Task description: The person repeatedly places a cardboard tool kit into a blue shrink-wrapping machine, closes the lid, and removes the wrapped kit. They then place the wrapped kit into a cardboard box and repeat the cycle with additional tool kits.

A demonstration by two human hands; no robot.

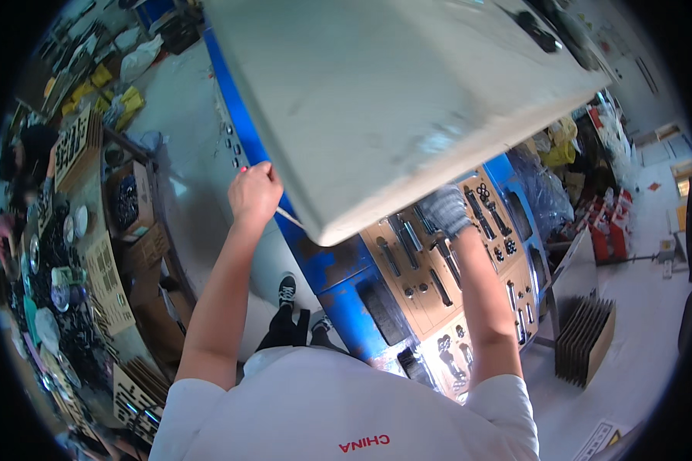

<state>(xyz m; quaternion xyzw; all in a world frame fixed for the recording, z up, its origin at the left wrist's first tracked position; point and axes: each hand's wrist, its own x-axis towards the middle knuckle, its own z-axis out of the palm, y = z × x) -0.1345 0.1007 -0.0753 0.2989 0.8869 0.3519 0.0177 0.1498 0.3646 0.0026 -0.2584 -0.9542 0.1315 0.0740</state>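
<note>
Hands [255,190] under raised grey panel [392,100]

1. Open brown cardboard box [133,201], holding dark parts: I see it well left of my left hand [254,192].
2. Yellow bags [119,91]: far upper left of that hand.
3. White plastic bag [140,58]: above them.
4. Red-and-white packages [609,223]: well right of my gloved right hand [444,209].
5. Stack of flat brown cardboard sheets [584,339]: lower right.
</note>
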